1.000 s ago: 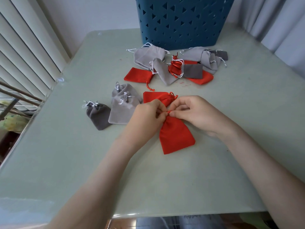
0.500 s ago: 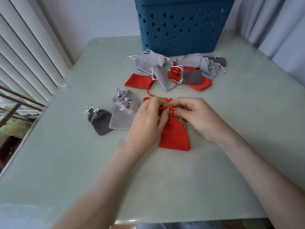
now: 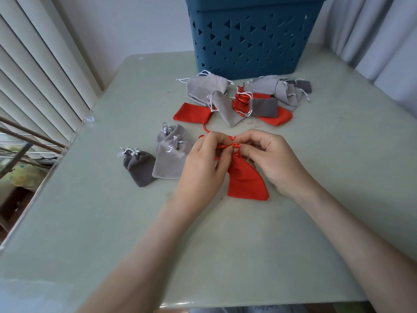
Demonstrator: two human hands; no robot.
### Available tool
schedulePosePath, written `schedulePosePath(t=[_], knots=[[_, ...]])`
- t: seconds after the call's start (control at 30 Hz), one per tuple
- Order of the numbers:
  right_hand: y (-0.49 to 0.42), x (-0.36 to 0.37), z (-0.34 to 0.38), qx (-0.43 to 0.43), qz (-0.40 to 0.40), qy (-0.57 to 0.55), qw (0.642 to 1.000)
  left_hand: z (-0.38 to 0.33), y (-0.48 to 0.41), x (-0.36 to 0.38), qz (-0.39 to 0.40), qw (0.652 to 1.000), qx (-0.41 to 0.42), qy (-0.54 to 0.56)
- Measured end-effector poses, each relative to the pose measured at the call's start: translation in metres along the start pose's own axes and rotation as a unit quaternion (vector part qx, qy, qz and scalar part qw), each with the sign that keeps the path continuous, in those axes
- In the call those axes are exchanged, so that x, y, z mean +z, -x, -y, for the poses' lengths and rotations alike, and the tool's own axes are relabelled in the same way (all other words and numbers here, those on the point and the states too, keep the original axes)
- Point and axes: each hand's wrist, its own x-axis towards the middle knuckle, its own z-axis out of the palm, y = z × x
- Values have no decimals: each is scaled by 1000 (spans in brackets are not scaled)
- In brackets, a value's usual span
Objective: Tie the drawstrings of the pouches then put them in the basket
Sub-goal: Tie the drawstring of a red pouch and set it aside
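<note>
Red pouch (image 3: 246, 179) lies between both hands, left hand (image 3: 203, 163) and right hand (image 3: 274, 158) each pinching its red drawstring (image 3: 226, 146).

We see a plain red pouch (image 3: 246, 179) nearest, its drawstring (image 3: 227, 146) red too. Left of it lie light grey pouches (image 3: 171, 164) and dark grey pouches (image 3: 140, 170), all with white cords (image 3: 174, 143). The far basket (image 3: 248, 37) is teal-blue, patterned with triangular cut-outs; the table (image 3: 225, 245) is pale green.
</note>
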Motion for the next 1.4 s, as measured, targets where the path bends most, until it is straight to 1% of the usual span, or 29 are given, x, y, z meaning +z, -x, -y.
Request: schedulePosePath(t=[0.13, 0.2, 0.27, 0.33, 0.4, 0.43, 0.53, 0.77, 0.87, 0.93, 1.0, 1.07, 1.2, 1.3, 1.4], knots=[[0, -1, -1, 19, 8, -22, 1000, -1, -1, 0, -3, 1000, 15, -1], [0, -1, -1, 23, 19, -26, 999, -2, -1, 0, -4, 1000, 2, 5], [1, -1, -1, 18, 34, -13, 999, -3, -2, -1, -4, 999, -29, 27], [1, -2, 0, 8, 48, 7, 999, -6, -2, -1, -7, 994, -87, 62], [1, -2, 2, -3, 56, 18, 998, -8, -3, -1, -35, 986, -138, 91], [2, -2, 3, -8, 59, 18, 998, -8, -3, -1, -58, 984, -143, 87], [3, 0, 4, -14, 70, 0, 997, -6, -3, -2, -90, 990, -106, 39], [2, 0, 4, -22, 75, -18, 997, -1, -2, 0, -83, 996, -30, -3], [2, 0, 2, -20, 75, -12, 997, 0, -3, -2, -73, 996, 25, -51], [0, -2, 0, -16, 57, 7, 998, 4, -3, -5, -64, 993, 53, -88], [-2, -6, 0, -25, 19, 33, 999, 8, -4, -9, -65, 989, 57, -122], [-3, -8, 1, -36, -17, 57, 998, 7, -5, -9, -52, 990, 47, -121], [-3, -7, 1, -25, -33, 53, 998, -2, -4, -5, 2, 1000, 0, -18], [-4, -10, 2, -3, -14, 26, 1000, -2, -3, -7, 33, 997, -67, 32], [-1, -12, 5, 31, 31, -37, 998, 0, -4, -8, 37, 992, -113, 35]])
